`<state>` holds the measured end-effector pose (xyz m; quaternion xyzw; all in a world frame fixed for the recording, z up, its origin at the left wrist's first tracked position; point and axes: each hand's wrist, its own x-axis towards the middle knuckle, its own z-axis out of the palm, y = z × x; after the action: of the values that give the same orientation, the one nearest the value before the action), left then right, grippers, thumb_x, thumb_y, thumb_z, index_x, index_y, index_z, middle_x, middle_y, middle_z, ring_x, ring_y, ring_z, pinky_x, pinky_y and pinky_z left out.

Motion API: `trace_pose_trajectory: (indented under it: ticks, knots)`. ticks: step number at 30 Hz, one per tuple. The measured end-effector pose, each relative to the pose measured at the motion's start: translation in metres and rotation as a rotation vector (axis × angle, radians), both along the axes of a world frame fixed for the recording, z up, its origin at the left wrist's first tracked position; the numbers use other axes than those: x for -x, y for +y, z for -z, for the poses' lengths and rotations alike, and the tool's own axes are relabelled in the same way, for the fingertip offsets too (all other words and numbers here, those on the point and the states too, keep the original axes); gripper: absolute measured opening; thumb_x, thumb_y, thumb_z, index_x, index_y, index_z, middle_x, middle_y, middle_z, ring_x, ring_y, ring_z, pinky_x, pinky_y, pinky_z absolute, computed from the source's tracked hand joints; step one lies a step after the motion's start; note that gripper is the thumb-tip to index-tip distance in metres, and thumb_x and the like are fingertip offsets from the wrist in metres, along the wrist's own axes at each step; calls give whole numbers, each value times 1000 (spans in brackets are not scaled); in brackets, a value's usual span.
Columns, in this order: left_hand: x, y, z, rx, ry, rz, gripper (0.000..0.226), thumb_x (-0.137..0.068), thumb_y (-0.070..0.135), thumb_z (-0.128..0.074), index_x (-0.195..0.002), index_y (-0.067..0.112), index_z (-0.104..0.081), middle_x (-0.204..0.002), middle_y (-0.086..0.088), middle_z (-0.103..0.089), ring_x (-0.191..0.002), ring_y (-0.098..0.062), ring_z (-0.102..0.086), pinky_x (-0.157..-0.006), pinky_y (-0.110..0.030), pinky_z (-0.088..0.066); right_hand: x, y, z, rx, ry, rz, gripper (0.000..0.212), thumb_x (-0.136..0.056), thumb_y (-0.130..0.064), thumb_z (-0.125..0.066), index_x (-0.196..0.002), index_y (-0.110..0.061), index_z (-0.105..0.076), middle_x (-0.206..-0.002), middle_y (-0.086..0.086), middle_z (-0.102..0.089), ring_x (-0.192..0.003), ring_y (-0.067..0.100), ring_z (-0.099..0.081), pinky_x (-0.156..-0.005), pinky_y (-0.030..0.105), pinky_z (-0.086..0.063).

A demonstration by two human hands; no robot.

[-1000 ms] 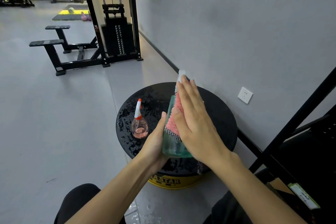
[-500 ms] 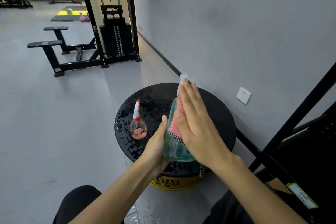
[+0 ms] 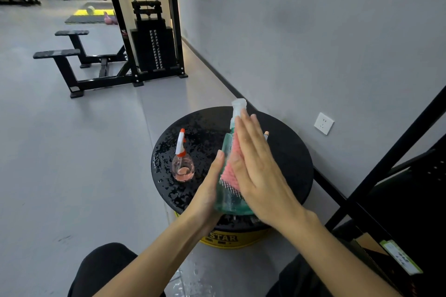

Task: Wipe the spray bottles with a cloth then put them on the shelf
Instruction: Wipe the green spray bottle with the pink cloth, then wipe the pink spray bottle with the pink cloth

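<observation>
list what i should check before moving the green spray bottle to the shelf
1. Left hand holds green translucent spray bottle: ok, gripping its lower body.
2. Pink textured cloth on bottle: ok, right hand presses it flat with straight fingers.
3. Bottle wiped all round: cannot tell, far side hidden.
4. Small clear round spray bottle with orange-and-white nozzle shelved: not ok, it stands upright on the round black tabletop.
5. Tabletop dry: not ok, droplets cover it.
6. Room on black metal shelf: cannot tell, too dark.
</observation>
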<state>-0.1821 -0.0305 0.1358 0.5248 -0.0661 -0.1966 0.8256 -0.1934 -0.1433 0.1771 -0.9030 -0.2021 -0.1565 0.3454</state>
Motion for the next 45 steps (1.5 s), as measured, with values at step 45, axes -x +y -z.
trace_pose_trajectory:
  ticks: [45]
  knots:
    - [-195, 49, 184, -718, -18, -107, 58, -83, 12, -75, -133, 14, -46, -117, 5, -62, -104, -5, -61, -79, -12, -48, -83, -33, 206, -469, 614, -37, 50, -103, -8, -37, -150, -25, -29, -155, -13, -33, -140, -7, -29, -113, 15, -28]
